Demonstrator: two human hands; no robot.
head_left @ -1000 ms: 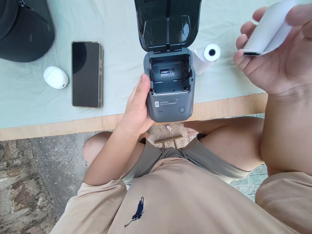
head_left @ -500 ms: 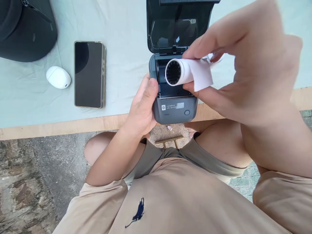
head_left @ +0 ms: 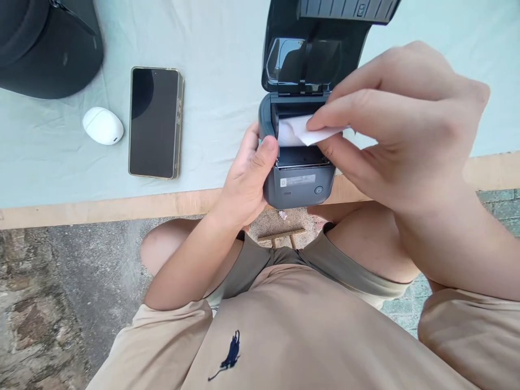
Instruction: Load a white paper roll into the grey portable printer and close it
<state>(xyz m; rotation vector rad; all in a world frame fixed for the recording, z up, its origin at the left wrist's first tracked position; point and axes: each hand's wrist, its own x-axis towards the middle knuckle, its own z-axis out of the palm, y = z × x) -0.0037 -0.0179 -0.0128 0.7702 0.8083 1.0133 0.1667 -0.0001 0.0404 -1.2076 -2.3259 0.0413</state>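
Note:
A dark grey label printer (head_left: 298,187) sits at the table's front edge, its black lid (head_left: 312,57) swung up and back. My left hand (head_left: 252,179) grips the printer's left side, thumb on the rim of the bay. Inside the bay lies a white paper roll (head_left: 287,132), its right part hidden behind my fingers. My right hand (head_left: 390,127) is over the bay, thumb and fingers pinching the loose end of the paper.
On the pale cloth-covered table (head_left: 219,70) a smartphone (head_left: 154,124) lies left of the printer, with a white earbud case (head_left: 103,125) beside it. A black zippered case (head_left: 49,49) stands at the back left. The wooden table edge (head_left: 101,208) runs above my knees.
The paper roll has gone from above the printer down into its bay. My right hand now pinches the paper's loose end. Printer and left hand have shifted slightly right in view.

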